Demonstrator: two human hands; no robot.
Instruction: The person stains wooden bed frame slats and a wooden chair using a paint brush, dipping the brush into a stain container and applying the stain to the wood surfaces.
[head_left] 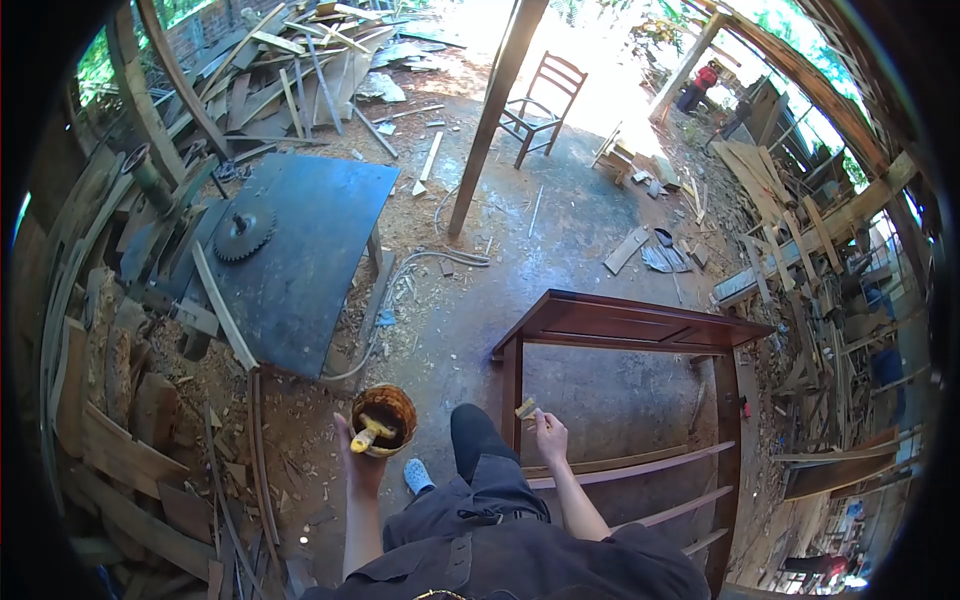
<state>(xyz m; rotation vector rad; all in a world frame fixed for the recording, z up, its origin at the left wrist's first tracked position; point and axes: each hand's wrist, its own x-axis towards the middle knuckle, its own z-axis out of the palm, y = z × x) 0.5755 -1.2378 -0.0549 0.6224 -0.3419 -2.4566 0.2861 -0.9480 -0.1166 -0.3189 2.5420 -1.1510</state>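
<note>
In the head view, my left hand [359, 461] grips a brown-stained tub [407, 408] from its side, fingers wrapped round it. A brush with a yellow handle [367, 437] leans inside the tub, over dark contents. My right hand [548, 437] pinches a small flat paintbrush [526, 408], its tan end pointing up and left. This brush is close to the post of a dark reddish-brown wooden bed frame [511, 385]. The frame has a panelled board [630, 325] along its far side and several pale slats [640, 466] across it.
A table saw [300, 230] with a round saw blade [245, 236] stands at the left. Beyond a wooden post [490, 130] is a wooden chair [543, 108]. Scrap wood [290, 70] is heaped at back left; more lines the right. A person in red [703, 85] is far off.
</note>
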